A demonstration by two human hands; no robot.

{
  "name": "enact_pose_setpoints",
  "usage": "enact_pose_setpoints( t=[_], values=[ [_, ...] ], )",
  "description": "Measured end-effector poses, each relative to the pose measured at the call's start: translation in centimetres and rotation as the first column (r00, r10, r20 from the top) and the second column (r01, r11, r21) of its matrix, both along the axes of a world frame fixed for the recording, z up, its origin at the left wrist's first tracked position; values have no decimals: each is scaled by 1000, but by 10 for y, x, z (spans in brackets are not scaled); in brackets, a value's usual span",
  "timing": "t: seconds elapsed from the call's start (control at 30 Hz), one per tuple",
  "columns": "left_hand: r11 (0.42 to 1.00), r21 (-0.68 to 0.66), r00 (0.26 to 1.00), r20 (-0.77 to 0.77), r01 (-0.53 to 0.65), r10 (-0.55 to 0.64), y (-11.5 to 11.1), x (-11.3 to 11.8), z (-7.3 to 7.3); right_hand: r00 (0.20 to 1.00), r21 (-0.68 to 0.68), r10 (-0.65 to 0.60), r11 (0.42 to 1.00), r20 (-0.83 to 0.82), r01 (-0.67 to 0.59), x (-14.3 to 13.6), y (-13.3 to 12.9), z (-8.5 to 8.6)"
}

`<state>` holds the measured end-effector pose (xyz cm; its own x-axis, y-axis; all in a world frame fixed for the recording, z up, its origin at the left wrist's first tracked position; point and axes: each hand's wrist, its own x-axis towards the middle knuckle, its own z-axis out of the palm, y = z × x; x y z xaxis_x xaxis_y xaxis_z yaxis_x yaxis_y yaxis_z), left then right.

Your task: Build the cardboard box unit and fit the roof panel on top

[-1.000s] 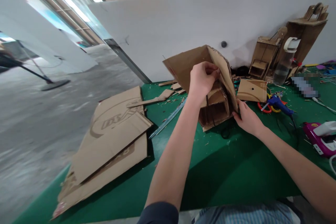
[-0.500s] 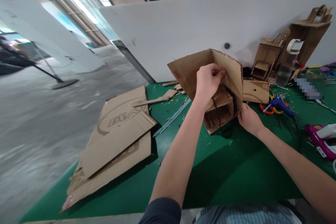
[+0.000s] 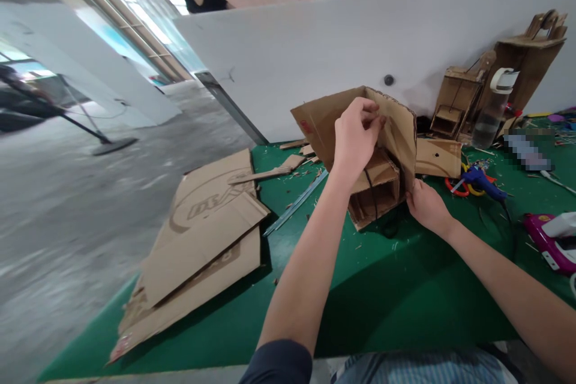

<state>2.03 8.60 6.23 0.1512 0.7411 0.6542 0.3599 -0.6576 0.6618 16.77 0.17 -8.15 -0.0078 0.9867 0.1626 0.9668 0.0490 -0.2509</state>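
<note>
In the head view a cardboard structure (image 3: pixel 398 117) of two upright panels joined at a corner stands on the green table. Inside its angle sits a small open cardboard box (image 3: pixel 375 189), with a black cord running down over its front. My left hand (image 3: pixel 355 135) is in front of the panels with thumb and fingers bent together near the right panel's inner face. Whatever they pinch is too small to make out. Low on the right panel's outer edge, my right hand (image 3: pixel 427 207) grips the cardboard between thumb and fingers.
Cardboard sheets (image 3: pixel 202 246) lie at left, beside a steel ruler (image 3: pixel 297 203). Scissors (image 3: pixel 456 186), a blue glue gun (image 3: pixel 481 180), a water bottle (image 3: pixel 490 111), a phone (image 3: pixel 527 152) and a magenta device (image 3: pixel 546 240) are at right. A white partition (image 3: pixel 288 66) rises behind.
My left hand has risen slightly along the right panel, its fingers a little looser. My right hand keeps its grip. A person behind the partition has moved left.
</note>
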Motion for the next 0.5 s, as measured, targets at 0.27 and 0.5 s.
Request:
enact_pose_setpoints(
  t=[0.27, 0.5],
  values=[
    [999, -47, 999, -38, 15, -17, 2, 2, 0, 1000, -7, 15, 1000, 5, -15, 2, -2, 3],
    [989, -109, 604, -796, -98, -28, -43, -23, 26, 1000, -14, 10, 1000, -9, -10, 2, -2, 4]
  ],
)
